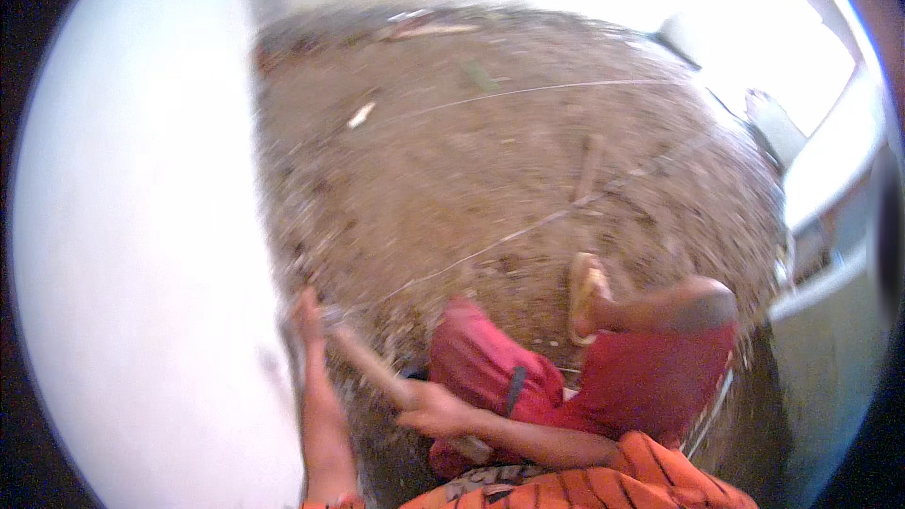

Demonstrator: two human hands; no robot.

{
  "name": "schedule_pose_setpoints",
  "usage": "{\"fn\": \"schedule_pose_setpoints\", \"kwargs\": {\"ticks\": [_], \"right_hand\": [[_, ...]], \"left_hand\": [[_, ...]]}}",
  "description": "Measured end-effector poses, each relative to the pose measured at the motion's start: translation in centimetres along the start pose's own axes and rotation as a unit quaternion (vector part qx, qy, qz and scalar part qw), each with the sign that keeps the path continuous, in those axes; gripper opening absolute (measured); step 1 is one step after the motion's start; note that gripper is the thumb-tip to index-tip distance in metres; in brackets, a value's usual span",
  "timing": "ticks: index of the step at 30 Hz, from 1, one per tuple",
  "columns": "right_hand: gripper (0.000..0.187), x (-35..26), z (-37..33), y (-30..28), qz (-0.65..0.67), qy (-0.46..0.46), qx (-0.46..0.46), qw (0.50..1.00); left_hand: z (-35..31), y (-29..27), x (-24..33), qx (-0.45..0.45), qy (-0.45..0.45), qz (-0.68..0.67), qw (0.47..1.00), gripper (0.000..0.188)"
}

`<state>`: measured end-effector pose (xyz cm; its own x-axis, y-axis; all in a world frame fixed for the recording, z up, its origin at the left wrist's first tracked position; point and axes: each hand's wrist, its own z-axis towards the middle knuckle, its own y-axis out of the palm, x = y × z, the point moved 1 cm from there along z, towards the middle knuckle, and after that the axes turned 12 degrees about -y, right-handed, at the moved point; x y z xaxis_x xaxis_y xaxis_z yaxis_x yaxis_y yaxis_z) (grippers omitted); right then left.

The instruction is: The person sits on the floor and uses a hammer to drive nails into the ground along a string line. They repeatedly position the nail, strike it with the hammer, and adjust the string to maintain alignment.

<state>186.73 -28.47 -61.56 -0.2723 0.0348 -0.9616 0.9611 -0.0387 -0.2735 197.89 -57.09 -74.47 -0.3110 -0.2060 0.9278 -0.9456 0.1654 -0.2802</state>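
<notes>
Orange striped shirt (603, 485) at bottom of frame, red shorts (584, 377) over my bent knees. Right hand (436, 407) closed around the wooden handle (372, 363) of a tool; its head (332, 316) sits low against the base of the white wall (141, 245), too blurred to identify. Left hand (307, 309) reaches to the same spot; open or closed, cannot tell. Dirt ground (509, 160) ahead, littered with sticks. Looks like I'm mid-step, working the debris along the wall foot. Next move needs a firm grip and left fingers clear of the tool head.
</notes>
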Motion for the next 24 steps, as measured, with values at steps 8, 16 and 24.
{"fn": "schedule_pose_setpoints", "kwargs": {"ticks": [8,16,24], "right_hand": [[0.016,1.3,4.5,-2.7,0.084,0.228,0.012,0.970],[0.024,-23.0,49.2,-18.2,-0.074,-0.036,0.038,0.996],[0.023,-29.6,47.8,-21.4,-0.067,-0.169,0.047,0.982]], "left_hand": [[-1.8,-1.0,2.0,-0.016,-0.036,-0.041,0.998,0.052],[-2.9,0.5,4.4,0.015,0.075,-0.086,0.993,0.050],[-0.3,0.9,-1.2,0.054,0.057,-0.014,0.997,0.050]]}}
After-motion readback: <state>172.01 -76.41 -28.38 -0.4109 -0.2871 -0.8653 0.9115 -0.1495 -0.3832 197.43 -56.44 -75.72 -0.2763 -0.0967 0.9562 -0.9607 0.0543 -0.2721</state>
